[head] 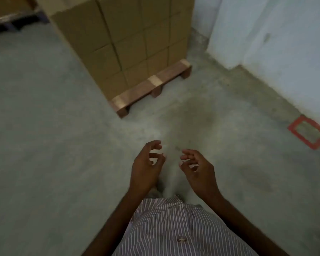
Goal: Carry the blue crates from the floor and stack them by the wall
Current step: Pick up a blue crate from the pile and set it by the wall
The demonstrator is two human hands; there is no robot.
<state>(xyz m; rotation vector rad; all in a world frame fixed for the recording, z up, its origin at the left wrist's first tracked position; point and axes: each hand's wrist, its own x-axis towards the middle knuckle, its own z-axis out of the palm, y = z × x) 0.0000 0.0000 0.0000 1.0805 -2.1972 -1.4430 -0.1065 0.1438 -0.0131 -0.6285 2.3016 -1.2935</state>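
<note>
No blue crate shows in this view. My left hand (146,167) and my right hand (198,169) hang in front of my striped shirt, a short gap between them, over bare concrete floor. Both hold nothing; the fingers are loosely curled and apart. The pale wall (277,43) runs along the right side, with a corner jutting out at the upper right.
A tall stack of brown cardboard boxes (129,43) stands on a wooden pallet (151,85) straight ahead. A red tape rectangle (308,132) marks the floor by the wall at right. Another pallet edge (13,19) lies at the far upper left. Grey concrete floor (44,126) spreads left.
</note>
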